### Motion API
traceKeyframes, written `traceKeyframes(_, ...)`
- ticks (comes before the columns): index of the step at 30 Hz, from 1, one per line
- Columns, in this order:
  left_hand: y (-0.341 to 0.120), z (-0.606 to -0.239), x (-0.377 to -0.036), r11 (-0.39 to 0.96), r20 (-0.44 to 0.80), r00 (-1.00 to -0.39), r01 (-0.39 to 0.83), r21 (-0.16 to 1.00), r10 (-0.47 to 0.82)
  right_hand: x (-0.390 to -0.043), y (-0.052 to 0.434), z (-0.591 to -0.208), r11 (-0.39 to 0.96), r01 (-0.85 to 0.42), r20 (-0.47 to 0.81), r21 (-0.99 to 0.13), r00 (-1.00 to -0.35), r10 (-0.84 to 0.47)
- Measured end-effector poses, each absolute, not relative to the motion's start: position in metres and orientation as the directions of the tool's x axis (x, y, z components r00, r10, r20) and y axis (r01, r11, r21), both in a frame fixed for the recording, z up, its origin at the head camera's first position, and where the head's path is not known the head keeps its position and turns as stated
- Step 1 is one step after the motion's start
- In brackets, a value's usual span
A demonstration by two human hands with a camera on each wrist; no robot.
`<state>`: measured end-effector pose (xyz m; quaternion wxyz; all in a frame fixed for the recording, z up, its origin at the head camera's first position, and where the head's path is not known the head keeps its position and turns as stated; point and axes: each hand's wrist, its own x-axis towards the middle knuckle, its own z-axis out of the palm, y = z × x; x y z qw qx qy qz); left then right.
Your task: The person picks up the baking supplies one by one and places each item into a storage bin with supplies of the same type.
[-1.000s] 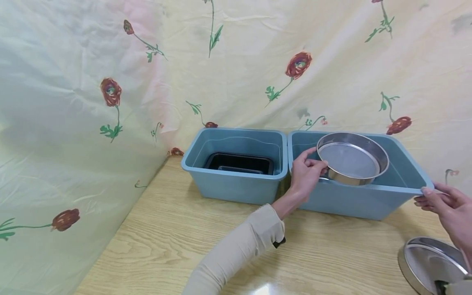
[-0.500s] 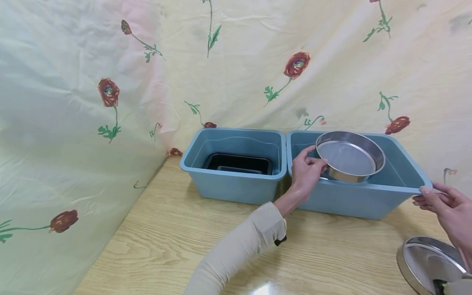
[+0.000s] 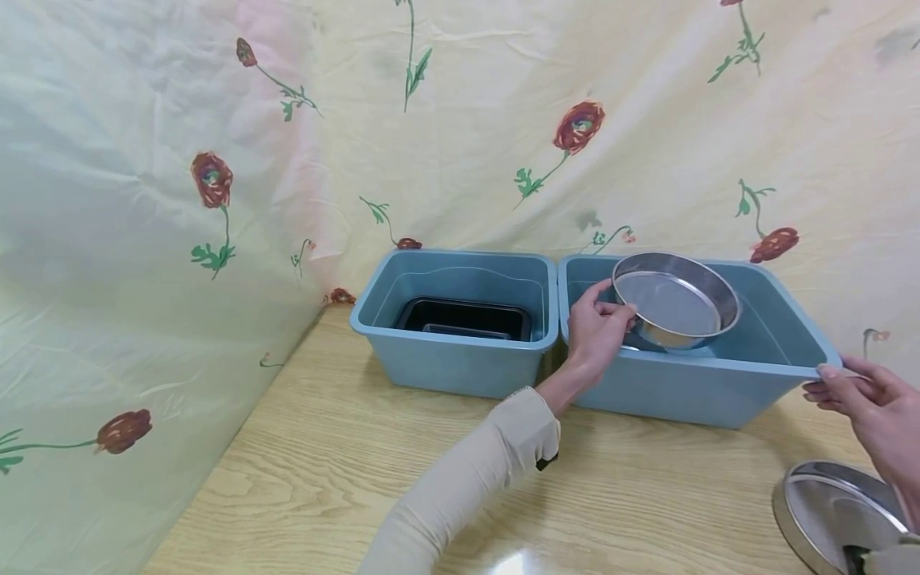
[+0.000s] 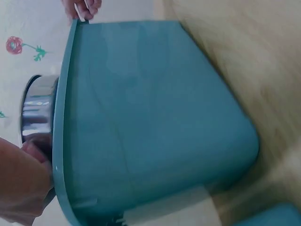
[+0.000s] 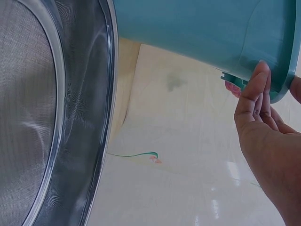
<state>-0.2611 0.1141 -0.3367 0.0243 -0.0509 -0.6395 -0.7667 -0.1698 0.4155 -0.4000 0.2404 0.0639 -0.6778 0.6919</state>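
A round metal sieve (image 3: 664, 305) with a fine mesh bottom is tilted over the right blue bin (image 3: 668, 391). My left hand (image 3: 598, 331) pinches its near-left rim between thumb and fingers, above the bin's front edge. In the left wrist view the sieve's metal side (image 4: 38, 110) shows past the bin's rim. My right hand (image 3: 873, 403) grips the front right corner of that same bin, thumb on top and fingers beneath the rim. A second metal sieve (image 3: 837, 523) lies on the table below my right hand, partly covered by the sleeve.
A left blue bin (image 3: 460, 369) stands beside the right one and holds a black tray (image 3: 467, 314). Both stand on a wood-grain table (image 3: 323, 479). Behind and to the left hangs a flowered cloth (image 3: 446, 144).
The held sieve has shifted a little left and backward, and its right side has risen slightly. My right hand has stayed on the bin's corner.
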Motion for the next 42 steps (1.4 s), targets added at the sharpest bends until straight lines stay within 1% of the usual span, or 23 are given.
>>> traceKeyframes(4, 0.108, -0.336, -0.263, -0.085, 0.102, -0.986, 0.092, 0.992, 0.129, -0.17, 0.415, -0.401, 0.041, -0.418, 0.415, -0.907, -0.877, 0.243)
traceKeyframes(7, 0.101, -0.335, -0.262, -0.058, 0.127, -0.972, 0.118, 0.991, 0.199, -0.17, 0.417, -0.402, 0.055, -0.409, 0.41, -0.911, -0.88, 0.24)
traceKeyframes(9, 0.098, -0.334, -0.261, -0.086, 0.146, -0.963, 0.13, 0.988, 0.225, -0.17, 0.418, -0.402, 0.068, -0.402, 0.406, -0.913, -0.883, 0.236)
traceKeyframes(13, 0.091, -0.337, -0.255, -0.194, 0.185, -0.938, 0.131, 0.972, 0.293, -0.171, 0.42, -0.402, 0.089, -0.392, 0.402, -0.916, -0.887, 0.229)
traceKeyframes(16, 0.088, -0.341, -0.249, -0.255, 0.242, -0.903, 0.155, 0.954, 0.356, -0.172, 0.42, -0.402, 0.075, -0.4, 0.406, -0.913, -0.885, 0.227)
traceKeyframes(20, 0.086, -0.348, -0.241, -0.307, 0.32, -0.85, 0.199, 0.931, 0.419, -0.172, 0.419, -0.402, 0.065, -0.405, 0.409, -0.912, -0.883, 0.23)
traceKeyframes(25, 0.088, -0.355, -0.233, -0.34, 0.373, -0.808, 0.229, 0.912, 0.455, -0.17, 0.419, -0.401, 0.116, -0.387, 0.404, -0.915, -0.885, 0.232)
traceKeyframes(31, 0.092, -0.364, -0.223, -0.334, 0.362, -0.797, 0.215, 0.918, 0.483, -0.17, 0.419, -0.4, 0.143, -0.381, 0.405, -0.913, -0.886, 0.224)
traceKeyframes(39, 0.096, -0.376, -0.214, -0.329, 0.319, -0.808, 0.166, 0.93, 0.495, -0.171, 0.419, -0.403, 0.083, -0.403, 0.412, -0.911, -0.885, 0.216)
traceKeyframes(42, 0.098, -0.38, -0.211, -0.325, 0.294, -0.815, 0.138, 0.936, 0.5, -0.171, 0.419, -0.402, 0.082, -0.395, 0.404, -0.915, -0.889, 0.216)
